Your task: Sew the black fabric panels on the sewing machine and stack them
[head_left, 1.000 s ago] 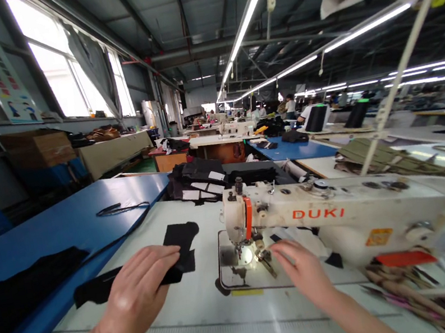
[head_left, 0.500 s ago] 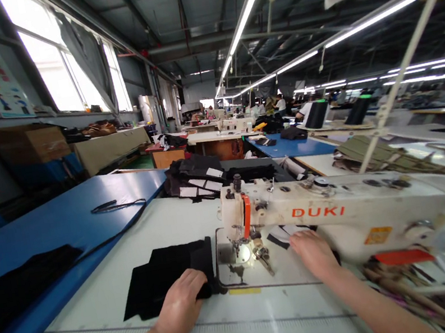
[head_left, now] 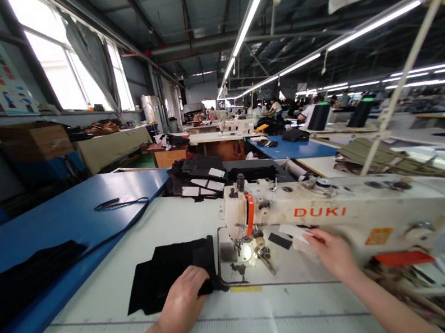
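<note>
Workshop ceiling (head_left: 164,22), strip lights (head_left: 253,8). Pale table (head_left: 187,212), ruler marks (head_left: 273,317) along near side. Sewing machine (head_left: 352,201) at right, orange "DUKI" lettering (head_left: 319,211). Black fabric (head_left: 163,273) left of machine, left hand (head_left: 186,293) on its near right corner, grip unclear. White piece (head_left: 295,231) pinched by right hand (head_left: 331,252), machine's near side.

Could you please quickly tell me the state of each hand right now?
Left hand: resting on the black fabric; cannot tell whether it grips it.
Right hand: closed, holding a white piece.
</note>
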Tool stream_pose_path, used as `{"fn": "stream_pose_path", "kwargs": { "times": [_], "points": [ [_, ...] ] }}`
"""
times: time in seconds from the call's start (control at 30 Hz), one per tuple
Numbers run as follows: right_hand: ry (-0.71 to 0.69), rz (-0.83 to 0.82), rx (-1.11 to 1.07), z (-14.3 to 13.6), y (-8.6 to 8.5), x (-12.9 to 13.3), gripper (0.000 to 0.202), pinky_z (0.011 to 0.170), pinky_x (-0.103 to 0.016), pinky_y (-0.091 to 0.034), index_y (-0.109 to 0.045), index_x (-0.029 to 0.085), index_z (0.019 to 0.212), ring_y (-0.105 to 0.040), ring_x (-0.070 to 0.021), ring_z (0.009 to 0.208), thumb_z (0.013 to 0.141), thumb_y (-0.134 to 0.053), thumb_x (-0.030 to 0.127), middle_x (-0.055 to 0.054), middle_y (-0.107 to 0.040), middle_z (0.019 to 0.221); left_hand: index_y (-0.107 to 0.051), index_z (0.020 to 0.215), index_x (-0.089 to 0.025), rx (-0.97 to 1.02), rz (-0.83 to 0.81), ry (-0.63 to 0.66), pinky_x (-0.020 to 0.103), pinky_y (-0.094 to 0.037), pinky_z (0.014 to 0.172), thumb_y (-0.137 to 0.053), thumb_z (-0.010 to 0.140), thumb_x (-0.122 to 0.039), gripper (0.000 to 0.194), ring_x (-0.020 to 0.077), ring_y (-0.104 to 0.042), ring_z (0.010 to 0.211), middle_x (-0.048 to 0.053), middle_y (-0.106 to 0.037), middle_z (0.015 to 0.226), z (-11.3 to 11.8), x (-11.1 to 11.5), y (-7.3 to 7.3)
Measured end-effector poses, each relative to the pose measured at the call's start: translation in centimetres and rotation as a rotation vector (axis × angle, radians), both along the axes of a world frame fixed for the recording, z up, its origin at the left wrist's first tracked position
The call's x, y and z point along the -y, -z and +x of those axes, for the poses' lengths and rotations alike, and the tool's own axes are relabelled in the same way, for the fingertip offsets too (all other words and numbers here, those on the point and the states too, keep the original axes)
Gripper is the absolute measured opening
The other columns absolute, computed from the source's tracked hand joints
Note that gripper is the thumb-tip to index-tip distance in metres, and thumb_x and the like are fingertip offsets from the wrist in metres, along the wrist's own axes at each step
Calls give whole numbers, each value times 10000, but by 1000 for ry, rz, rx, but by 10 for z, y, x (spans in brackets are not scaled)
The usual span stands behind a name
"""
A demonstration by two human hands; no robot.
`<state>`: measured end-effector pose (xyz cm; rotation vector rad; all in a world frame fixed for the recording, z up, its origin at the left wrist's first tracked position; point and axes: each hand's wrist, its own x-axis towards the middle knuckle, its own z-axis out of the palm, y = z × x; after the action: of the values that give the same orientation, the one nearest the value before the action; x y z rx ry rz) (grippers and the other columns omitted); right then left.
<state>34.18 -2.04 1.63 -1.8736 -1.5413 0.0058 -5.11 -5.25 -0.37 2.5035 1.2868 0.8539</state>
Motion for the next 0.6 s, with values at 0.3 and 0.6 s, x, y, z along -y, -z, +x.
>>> {"fn": "stream_pose_path", "kwargs": {
  "times": [0.3, 0.6],
  "points": [
    [-456, 118, -55, -89, 2, 62, 238, 714, -295, -465, -595, 211, 730, -583, -189, 769, 867, -490, 373, -43, -605, 781, -560, 874, -189, 57, -10, -28, 312, -473, 790, -462, 655, 26, 322, 193, -549, 871, 28, -591, 868, 1, 2, -7],
    [-748, 190, 142, -156, 18, 36, 254, 754, -310, -477, -653, 220, 940, -575, -176, 821, 885, -417, 145, -58, -619, 907, -578, 919, -191, 287, 100, -173, 342, -478, 872, -500, 702, 0, 300, 192, -561, 945, 45, -602, 970, -3, -8, 1]
  ]
}}
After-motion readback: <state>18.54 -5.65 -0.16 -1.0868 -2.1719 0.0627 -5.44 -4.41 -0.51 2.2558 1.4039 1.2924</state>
